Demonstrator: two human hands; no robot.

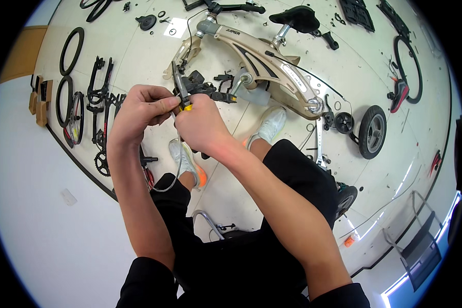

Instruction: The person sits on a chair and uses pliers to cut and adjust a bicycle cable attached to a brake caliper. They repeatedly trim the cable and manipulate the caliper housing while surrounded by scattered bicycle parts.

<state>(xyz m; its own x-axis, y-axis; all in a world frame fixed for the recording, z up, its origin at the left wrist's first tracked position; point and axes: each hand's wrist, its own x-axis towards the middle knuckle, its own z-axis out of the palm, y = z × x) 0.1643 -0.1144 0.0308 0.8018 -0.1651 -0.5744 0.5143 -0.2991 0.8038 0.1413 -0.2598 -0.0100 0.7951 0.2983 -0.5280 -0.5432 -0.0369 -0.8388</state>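
Note:
My right hand (200,123) is closed round pliers (178,81) with long grey jaws and a bit of yellow handle showing. The jaws point away from me, towards the bike. Close against it, my left hand (138,113) pinches a thin grey cable (180,159) with thumb and forefinger. From the fingers the cable hangs down and curls left over my leg. Just beyond my hands lies a beige bike frame (262,66) on the floor, with a black saddle (295,19) attached. Dark parts (196,82) beside the frame are partly hidden behind my hands.
Tyres (72,51) and black fork-like parts (98,92) lie at the left. On the right are a small wheel (373,132), a red and black saddle (399,96) and a folding chair (418,251). My shoes (268,126) stand near the frame.

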